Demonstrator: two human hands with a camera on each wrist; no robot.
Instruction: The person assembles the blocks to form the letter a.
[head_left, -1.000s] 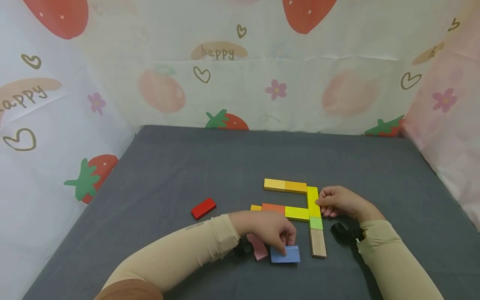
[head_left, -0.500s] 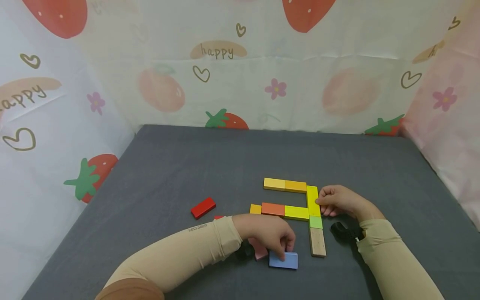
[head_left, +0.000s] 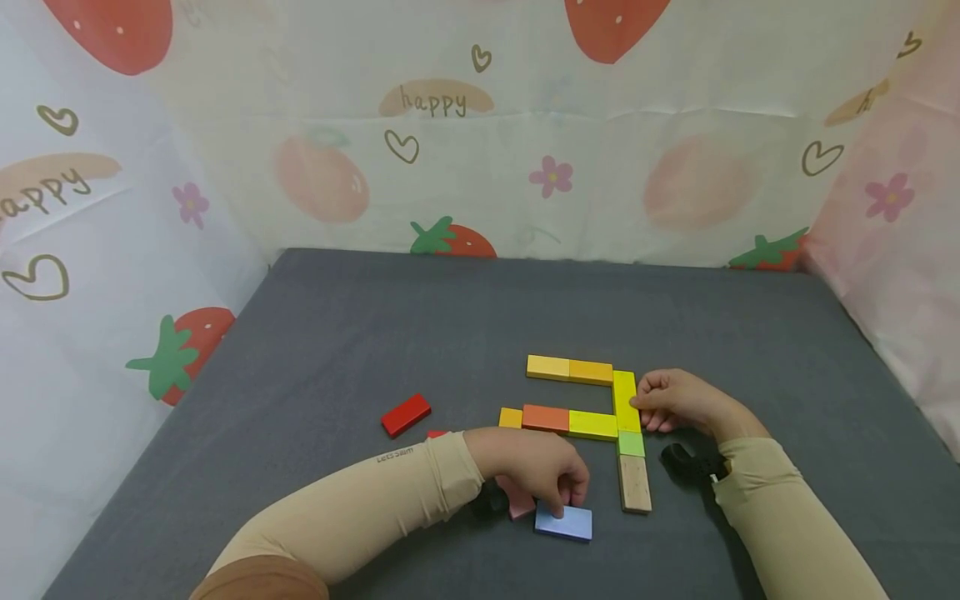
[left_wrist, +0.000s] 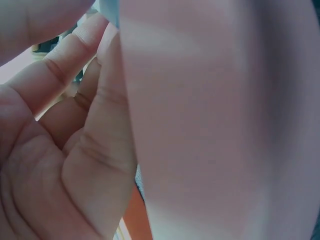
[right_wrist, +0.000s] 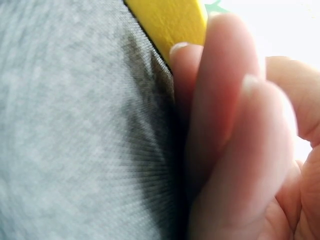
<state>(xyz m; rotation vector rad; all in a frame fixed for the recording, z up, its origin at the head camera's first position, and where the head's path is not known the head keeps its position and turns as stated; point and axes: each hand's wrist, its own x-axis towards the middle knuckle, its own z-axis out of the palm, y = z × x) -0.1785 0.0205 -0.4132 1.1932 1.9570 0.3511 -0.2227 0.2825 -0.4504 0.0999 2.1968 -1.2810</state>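
My left hand [head_left: 542,468] pinches a blue block [head_left: 564,523], its thumb on the top face; the block lies low at the front of the layout. In the left wrist view only a corner of this block [left_wrist: 109,11] shows beside the fingertips. A pink block [head_left: 517,497] is partly hidden behind that hand. My right hand [head_left: 684,403], fingers loosely bent, touches the right side of a yellow block [head_left: 625,400]. The right wrist view has fingertips against the yellow block [right_wrist: 170,22]; a hold on it is not visible.
Joined to the yellow block are a green block [head_left: 632,443], a bare wood block [head_left: 635,483] and two rows reaching left, with an orange block [head_left: 545,418] and an amber block [head_left: 591,372]. A red block [head_left: 406,415] lies apart on the grey cloth [head_left: 360,333].
The blue block has slid slightly toward the front and left with my left hand, and has turned a little. My right hand has stayed against the yellow block.
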